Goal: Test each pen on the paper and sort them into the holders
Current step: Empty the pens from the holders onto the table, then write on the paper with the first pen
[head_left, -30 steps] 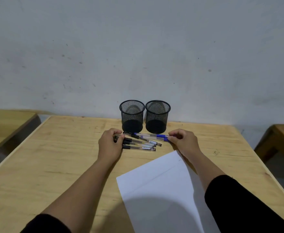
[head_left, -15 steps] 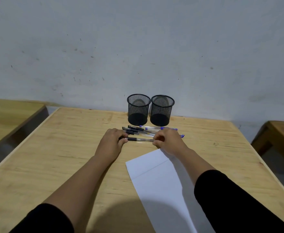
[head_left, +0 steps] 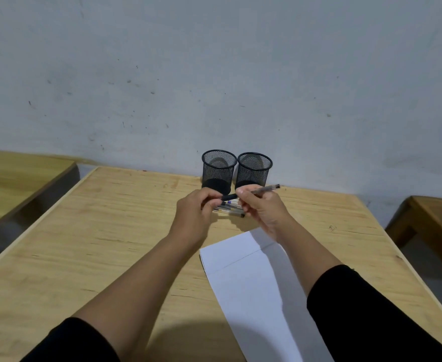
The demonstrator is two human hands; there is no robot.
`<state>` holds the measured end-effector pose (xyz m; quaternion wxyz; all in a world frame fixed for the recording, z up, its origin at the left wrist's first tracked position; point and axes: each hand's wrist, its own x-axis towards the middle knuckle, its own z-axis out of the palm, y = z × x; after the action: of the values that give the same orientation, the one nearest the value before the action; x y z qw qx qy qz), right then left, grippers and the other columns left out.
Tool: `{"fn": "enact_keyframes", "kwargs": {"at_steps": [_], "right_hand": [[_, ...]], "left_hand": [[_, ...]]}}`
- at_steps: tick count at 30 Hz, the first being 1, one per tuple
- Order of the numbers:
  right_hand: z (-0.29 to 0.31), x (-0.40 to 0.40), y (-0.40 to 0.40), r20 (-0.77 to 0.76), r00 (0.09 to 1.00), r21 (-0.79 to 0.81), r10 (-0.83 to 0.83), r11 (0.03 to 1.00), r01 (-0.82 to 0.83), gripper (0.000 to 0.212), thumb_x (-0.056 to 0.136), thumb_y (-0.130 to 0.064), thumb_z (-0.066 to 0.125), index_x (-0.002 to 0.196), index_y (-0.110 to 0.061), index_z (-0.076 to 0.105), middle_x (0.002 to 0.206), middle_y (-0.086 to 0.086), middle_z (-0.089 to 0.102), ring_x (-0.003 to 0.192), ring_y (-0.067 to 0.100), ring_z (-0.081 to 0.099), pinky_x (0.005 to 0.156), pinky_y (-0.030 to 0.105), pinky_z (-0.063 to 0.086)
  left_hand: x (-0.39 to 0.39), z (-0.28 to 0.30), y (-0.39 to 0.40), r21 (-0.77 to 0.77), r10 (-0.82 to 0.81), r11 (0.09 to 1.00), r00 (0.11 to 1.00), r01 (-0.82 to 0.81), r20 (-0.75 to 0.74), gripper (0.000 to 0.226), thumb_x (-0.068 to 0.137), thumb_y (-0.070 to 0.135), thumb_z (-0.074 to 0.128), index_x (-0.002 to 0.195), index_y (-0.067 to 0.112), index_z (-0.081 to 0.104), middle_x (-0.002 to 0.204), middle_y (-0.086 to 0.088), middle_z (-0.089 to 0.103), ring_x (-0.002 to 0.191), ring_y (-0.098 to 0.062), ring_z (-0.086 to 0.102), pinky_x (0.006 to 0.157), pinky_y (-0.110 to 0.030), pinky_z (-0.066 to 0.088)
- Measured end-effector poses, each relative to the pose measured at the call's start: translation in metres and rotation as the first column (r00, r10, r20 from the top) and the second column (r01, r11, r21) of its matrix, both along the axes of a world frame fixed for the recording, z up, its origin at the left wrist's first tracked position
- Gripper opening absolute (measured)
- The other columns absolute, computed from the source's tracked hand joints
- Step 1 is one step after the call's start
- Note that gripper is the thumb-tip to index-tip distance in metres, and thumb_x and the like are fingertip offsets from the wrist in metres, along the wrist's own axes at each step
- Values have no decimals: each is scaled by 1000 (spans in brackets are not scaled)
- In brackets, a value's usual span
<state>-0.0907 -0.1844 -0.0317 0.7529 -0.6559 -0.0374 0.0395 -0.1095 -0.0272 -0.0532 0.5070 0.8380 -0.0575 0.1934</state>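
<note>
A wooden bench (head_left: 84, 244) is carrying a white sheet of paper (head_left: 254, 283) near its front and two black mesh holders (head_left: 219, 171) side by side at its back. Above loose pens (head_left: 229, 209) lying before the holders, the right hand (head_left: 263, 207) is gripping a pen (head_left: 260, 190) by its barrel, while the left hand (head_left: 195, 214) is pinching that pen's black cap end.

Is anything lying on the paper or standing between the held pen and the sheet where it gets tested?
Nothing visible. Both hands, left and right, hold the pen above the table; the paper lies bare nearer the person. The spare pens lie beyond its far edge.
</note>
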Motion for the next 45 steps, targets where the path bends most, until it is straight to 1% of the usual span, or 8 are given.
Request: {"fn": "enact_keyframes", "kwargs": {"at_steps": [6, 9, 13, 21, 30, 34, 37, 45], "right_hand": [[2, -9, 5, 100, 995, -64, -3, 998, 9, 22, 88, -10, 61, 68, -13, 54, 53, 2, 52, 46, 8, 42, 51, 19, 37], [8, -11, -14, 90, 985, 57, -149, 988, 144, 26, 88, -6, 59, 65, -14, 51, 48, -3, 50, 44, 7, 41, 44, 14, 35], [11, -15, -57, 37, 958, 98, -283, 955, 279, 25, 89, -5, 57, 66, -11, 49, 42, -5, 50, 38, 5, 41, 39, 13, 34], [-28, -24, -17, -92, 983, 171, -159, 970, 173, 12, 91, -11, 57, 88, -6, 66, 56, 3, 61, 45, 7, 51, 41, 15, 40], [-34, -24, -11, -132, 979, 208, -153, 962, 179, 14, 91, -13, 57, 90, -5, 68, 67, 11, 61, 49, 10, 53, 41, 16, 39], [-31, -31, 0, -133, 979, 217, -155, 959, 181, 15, 91, -14, 57, 95, -4, 68, 67, 8, 64, 51, 11, 52, 42, 17, 38], [-33, -42, 12, -118, 982, 204, -144, 965, 166, 11, 91, -8, 56, 95, -5, 66, 65, 7, 61, 51, 12, 52, 42, 19, 38], [-47, -73, 19, -128, 991, 47, -37, 998, 43, 11, 90, 0, 52, 90, -4, 63, 66, 14, 56, 57, 20, 52, 49, 23, 42]], "left_hand": [[-5, 18, -8, 3, -64, 998, 998, 64, -21, 16, 88, 5, 56, 87, 16, 68, 77, 3, 65, 69, -6, 57, 56, 0, 40], [-5, 13, 10, -41, 89, 995, 994, -92, -69, 18, 87, -3, 51, 87, 6, 67, 83, -8, 65, 70, -13, 54, 52, -1, 40], [-2, -13, 51, 155, 192, 973, 969, -168, -156, 13, 88, 6, 54, 89, 9, 67, 89, -5, 68, 79, -12, 54, 61, -5, 34], [3, -34, 17, 309, 24, 950, 978, 43, -209, 14, 83, 18, 64, 96, 22, 69, 100, -5, 66, 90, -15, 56, 78, -23, 40], [-5, -31, 21, 267, -5, 962, 981, 58, -195, 27, 86, 18, 61, 112, 23, 65, 115, -7, 64, 106, -17, 57, 87, -16, 35], [-20, -18, 28, 146, 7, 989, 994, 9, -110, 20, 88, 13, 58, 105, 17, 68, 107, 0, 66, 88, 4, 55, 69, 8, 33], [-39, -11, 33, 57, -71, 995, 992, 77, -105, 14, 87, 14, 61, 95, 19, 70, 91, 10, 67, 78, 16, 57, 67, 6, 36], [-84, -39, 31, 295, -158, 932, 969, 210, -189, 13, 82, 17, 66, 93, 23, 70, 89, 13, 68, 82, 0, 60, 72, 2, 36]]}}
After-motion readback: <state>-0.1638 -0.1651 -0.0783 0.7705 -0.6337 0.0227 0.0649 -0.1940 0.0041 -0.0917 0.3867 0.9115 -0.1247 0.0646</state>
